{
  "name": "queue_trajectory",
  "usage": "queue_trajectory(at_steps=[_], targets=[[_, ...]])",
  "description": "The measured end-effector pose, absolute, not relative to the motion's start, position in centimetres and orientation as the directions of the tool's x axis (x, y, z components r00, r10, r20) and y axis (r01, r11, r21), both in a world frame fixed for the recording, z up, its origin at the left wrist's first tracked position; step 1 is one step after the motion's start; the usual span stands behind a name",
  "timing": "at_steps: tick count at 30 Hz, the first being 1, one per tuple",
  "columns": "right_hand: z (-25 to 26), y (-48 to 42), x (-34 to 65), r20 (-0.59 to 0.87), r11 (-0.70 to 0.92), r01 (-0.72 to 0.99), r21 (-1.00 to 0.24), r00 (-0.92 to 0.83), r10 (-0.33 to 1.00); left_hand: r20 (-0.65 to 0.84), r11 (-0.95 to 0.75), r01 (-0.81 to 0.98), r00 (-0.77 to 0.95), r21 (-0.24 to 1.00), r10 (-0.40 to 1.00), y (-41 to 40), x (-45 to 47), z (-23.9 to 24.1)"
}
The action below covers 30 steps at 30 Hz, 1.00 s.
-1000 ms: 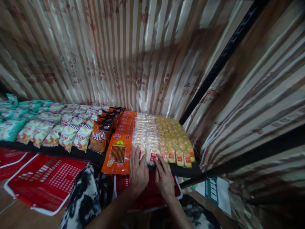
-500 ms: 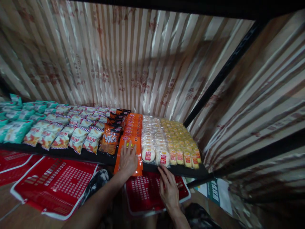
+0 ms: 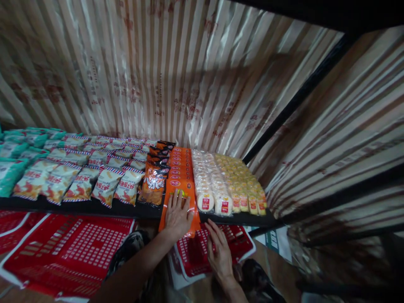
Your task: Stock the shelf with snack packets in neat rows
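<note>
My left hand [image 3: 178, 213] lies flat on the front orange packet [image 3: 187, 190], its fingers spread and pointing away from me. That packet hangs partly over the front edge of the black shelf [image 3: 126, 209], with more orange packets in a row behind it. Just below the edge, my right hand [image 3: 219, 251] is held with its fingers stretched out and nothing in them. The nearest goods to it are clear-wrapped round white crackers [image 3: 223, 206]. To the left of the orange row stand black-and-orange snack bags [image 3: 152, 185].
White snack bags [image 3: 105, 185] and teal bags [image 3: 11, 174] fill the shelf's left; yellow wrapped snacks [image 3: 243, 200] sit at its right. Red baskets [image 3: 91, 244] [image 3: 197, 256] stand below. A black post [image 3: 293, 99] slants up at right, before striped sheeting [image 3: 176, 75].
The view has shifted, so the orange packets and crackers sit slightly further right. My left hand stays on the packet, and my right hand is still just below the shelf edge.
</note>
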State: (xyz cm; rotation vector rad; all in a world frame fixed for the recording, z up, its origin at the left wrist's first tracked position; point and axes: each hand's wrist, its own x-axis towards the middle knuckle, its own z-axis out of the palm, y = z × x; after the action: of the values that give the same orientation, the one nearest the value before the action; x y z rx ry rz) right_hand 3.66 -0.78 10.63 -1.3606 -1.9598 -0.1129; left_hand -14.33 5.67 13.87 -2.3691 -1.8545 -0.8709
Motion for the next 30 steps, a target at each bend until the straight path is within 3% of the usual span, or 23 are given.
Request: queue_trajectory(at_steps=[11,19,24,30], targets=[[13.1,-0.4,-0.5,0.661,0.394,0.852,-0.344,-0.078,0.746,0.396,-0.300,0.869,0.135,0.394,0.908,5.4,-14.2,13.7],[14.1,1.4,-1.3,0.616,0.417,0.857,-0.301,-0.159,0.772,0.371,-0.245,0.850,0.064,0.466,0.927,6.0,-13.7,14.8],[13.7,1.0,-1.0,0.597,0.360,0.875,-0.323,-0.106,0.795,0.365,-0.200,0.856,0.014,0.477,0.931,8.5,-13.9,15.2],[12.4,0.2,0.5,0.575,0.312,0.885,-0.346,-0.063,0.816,0.338,-0.235,0.862,0.079,0.449,0.938,11.5,-13.6,15.4]])
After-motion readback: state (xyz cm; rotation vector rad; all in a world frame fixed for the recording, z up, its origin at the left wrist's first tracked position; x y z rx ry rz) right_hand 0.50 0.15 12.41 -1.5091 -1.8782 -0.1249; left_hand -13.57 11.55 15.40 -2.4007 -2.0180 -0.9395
